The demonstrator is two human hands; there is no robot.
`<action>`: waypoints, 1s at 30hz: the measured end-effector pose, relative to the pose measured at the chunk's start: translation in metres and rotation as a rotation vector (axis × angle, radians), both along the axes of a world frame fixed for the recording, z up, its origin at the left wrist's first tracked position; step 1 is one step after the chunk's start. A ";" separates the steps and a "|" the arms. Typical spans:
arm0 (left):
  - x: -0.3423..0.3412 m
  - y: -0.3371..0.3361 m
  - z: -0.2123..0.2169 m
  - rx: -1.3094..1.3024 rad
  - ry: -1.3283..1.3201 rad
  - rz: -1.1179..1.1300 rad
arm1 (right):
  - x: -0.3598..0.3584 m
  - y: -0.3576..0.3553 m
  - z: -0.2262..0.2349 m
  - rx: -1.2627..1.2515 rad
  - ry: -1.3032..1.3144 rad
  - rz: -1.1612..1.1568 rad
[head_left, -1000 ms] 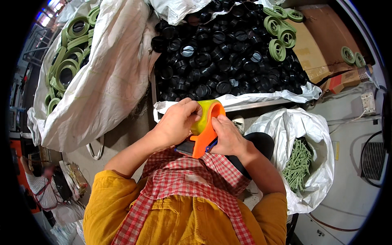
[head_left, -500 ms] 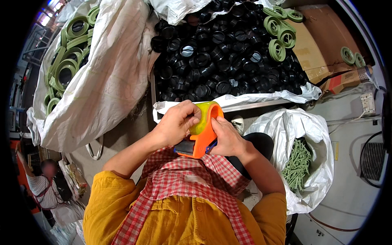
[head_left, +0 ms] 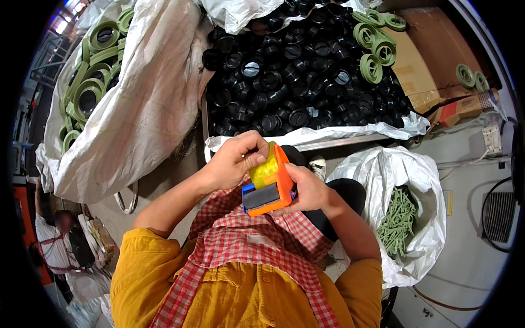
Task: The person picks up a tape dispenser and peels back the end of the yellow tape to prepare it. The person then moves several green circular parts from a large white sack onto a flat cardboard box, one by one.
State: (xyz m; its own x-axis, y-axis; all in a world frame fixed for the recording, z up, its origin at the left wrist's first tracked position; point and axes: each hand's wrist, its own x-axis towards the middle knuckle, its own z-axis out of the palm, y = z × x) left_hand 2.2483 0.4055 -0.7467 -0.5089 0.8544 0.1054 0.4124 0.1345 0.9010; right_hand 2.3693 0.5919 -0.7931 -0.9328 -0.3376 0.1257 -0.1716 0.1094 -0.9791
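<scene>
Head view: my left hand point(head_left: 232, 164) and my right hand point(head_left: 307, 190) both grip an orange tape dispenser point(head_left: 269, 188) with a yellow roll point(head_left: 265, 169) in it, held above my lap and the checked red apron point(head_left: 257, 246). My left fingers curl closed over the roll at the top; my right fingers wrap the dispenser's far side, thumb on its orange face.

Just beyond my hands a bin lined with white plastic point(head_left: 328, 134) is heaped with black round caps point(head_left: 284, 82), and a few green rings point(head_left: 372, 54) lie on the heap at its right. To my left a big white sack point(head_left: 142, 109) slumps open, green rings point(head_left: 87, 71) packed in its mouth. To my right a smaller white bag point(head_left: 421, 186) holds green sticks point(head_left: 399, 218). Brown cardboard boxes point(head_left: 432, 60) stand past the bin, two more green rings point(head_left: 471, 76) on them.

The bin's folded liner edge runs just ahead of my knuckles. Sack and bag hem me in at both sides; a strip of bare floor point(head_left: 164, 175) shows between sack and bin. At far left another person point(head_left: 57, 240) crouches.
</scene>
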 end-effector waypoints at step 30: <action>-0.005 0.007 0.018 -0.201 0.086 -0.026 | -0.003 -0.008 -0.002 0.344 0.060 -0.136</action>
